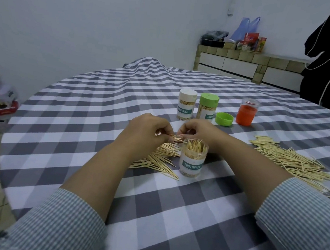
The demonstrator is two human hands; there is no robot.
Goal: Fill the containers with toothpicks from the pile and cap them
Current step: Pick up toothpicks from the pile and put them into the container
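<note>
1. Two hands met just behind the open jar point(193, 157), which stood near the middle of the table point(172, 215), close to its near edge; the left hand point(147, 132) and right hand point(197, 130) each pinched the same small bundle of toothpicks point(176, 138) with curled fingers, probably to square the sticks up before dropping them in.
2. That jar was already crowded with upright sticks and had no cap, so it stood within easy reach.
3. One pile point(157, 160) lay touching the jar's left side, and a larger pile point(296, 162) spread toward the right edge.
4. Farther back stood a white-capped jar point(186, 104) and a green-capped jar point(207, 106), both seemingly finished, then a loose green cap point(224, 119), likely waiting for the open jar, and an orange jar point(248, 112).
</note>
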